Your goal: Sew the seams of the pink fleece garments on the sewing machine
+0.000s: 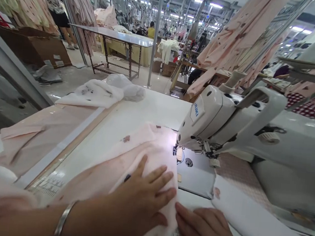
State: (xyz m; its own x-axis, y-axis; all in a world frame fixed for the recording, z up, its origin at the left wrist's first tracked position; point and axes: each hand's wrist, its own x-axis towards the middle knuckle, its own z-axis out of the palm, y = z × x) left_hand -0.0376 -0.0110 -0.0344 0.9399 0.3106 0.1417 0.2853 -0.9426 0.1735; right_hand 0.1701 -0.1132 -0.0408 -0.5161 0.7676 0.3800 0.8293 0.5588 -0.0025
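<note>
Pale pink printed fabric (144,146) lies on the white sewing table, its right edge running under the presser foot (175,150) of a white sewing machine (207,107). The needle area is lit. My left hand (143,193), a silver bracelet at its wrist, presses flat on this fabric with fingers spread, just short of the foot. Closer to me, my right hand (206,227) has its fingers together at the fabric's right edge, pinching it; the thumb is partly hidden. A metal needle plate (197,172) shows right of the fabric.
Folded pink pieces (50,124), a ruler strip (48,185) and a white printed bundle (91,91) lie left on the table. A pale strip (248,208) lies at right. Beyond are a metal-legged table (120,36), a cardboard box (43,49) and hanging garments (234,37).
</note>
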